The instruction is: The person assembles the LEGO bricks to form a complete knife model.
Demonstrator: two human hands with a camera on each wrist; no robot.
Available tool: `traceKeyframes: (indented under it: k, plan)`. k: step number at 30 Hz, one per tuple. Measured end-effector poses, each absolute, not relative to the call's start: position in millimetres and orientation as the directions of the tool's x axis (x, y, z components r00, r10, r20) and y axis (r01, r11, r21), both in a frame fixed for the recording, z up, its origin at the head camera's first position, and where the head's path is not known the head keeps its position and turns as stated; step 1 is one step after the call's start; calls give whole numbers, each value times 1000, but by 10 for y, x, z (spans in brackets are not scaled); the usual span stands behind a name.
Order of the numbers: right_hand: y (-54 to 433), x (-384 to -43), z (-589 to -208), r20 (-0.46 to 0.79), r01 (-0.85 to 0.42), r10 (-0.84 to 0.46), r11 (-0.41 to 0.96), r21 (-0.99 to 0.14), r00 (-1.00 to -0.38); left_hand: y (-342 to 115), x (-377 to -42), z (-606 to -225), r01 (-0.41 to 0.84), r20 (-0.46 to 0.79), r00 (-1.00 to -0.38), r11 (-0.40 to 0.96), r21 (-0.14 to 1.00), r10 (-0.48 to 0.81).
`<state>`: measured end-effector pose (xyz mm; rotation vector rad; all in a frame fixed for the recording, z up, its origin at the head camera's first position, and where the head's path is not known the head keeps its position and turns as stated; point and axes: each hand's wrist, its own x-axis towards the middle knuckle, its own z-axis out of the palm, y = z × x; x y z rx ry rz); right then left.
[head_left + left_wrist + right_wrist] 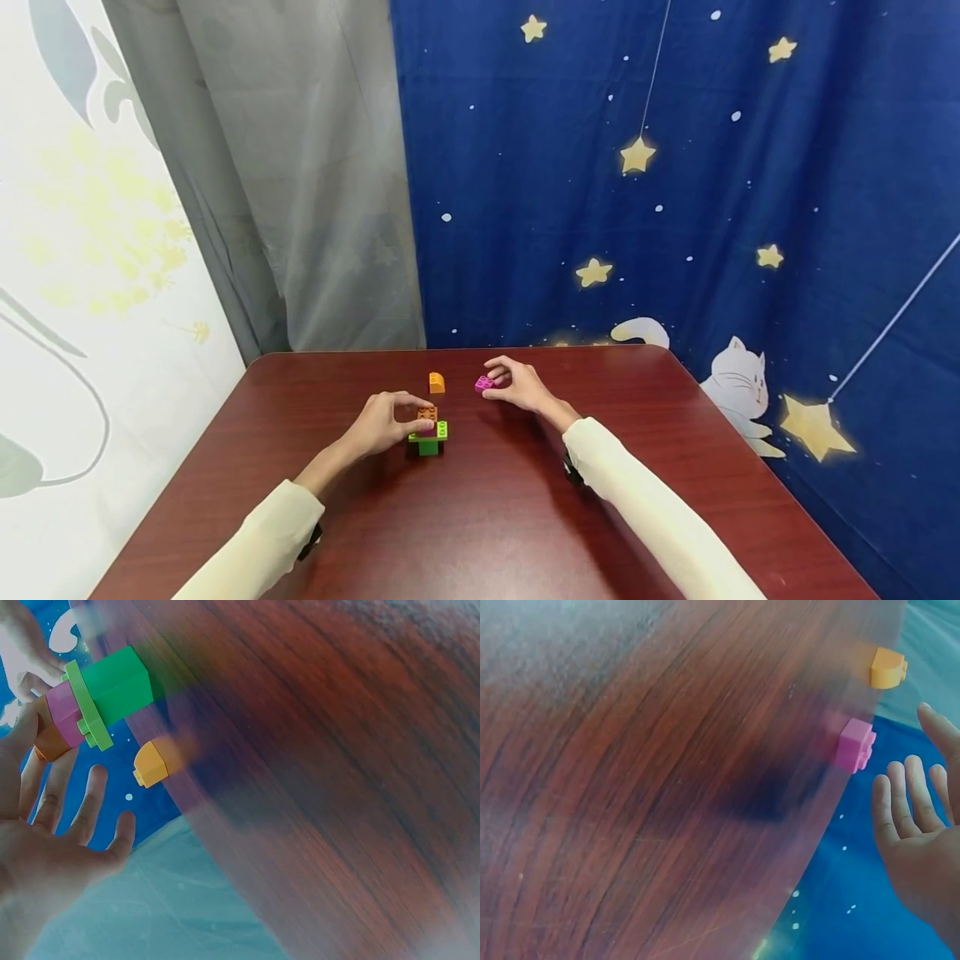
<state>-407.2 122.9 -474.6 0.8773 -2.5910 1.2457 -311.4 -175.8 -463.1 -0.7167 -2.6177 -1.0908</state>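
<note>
A small stack of toy building bricks stands on the table in front of me. Its base is a green brick (pixel 118 684), topped by a flat lime-green piece (pixel 442 428), then a purple brick (pixel 64 712), then an orange-brown brick (pixel 427 412). My left hand (pixel 384 423) pinches the orange-brown brick between thumb and fingers from the left side. To the right of the stack lies a magenta-pink brick (pixel 856 745), studs up. My right hand (pixel 522 387) hovers at it, thumb and fingers spread; the right wrist view shows the fingertips apart from the brick.
Behind the stack sits a yellow-orange brick with a rounded top (pixel 437 382), left of the pink one. The dark red wooden table (pixel 480 533) ends at a far edge just beyond the bricks. Blue star-patterned and grey curtains hang behind it.
</note>
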Motion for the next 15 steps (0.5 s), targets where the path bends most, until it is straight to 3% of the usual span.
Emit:
traceKeyframes:
  k: [15]
  plan:
    - [1267,-4255,-4963,247,-408,-350,531,-743,-904,-1762,-3105,-4617,515,373,-857,601,610,356]
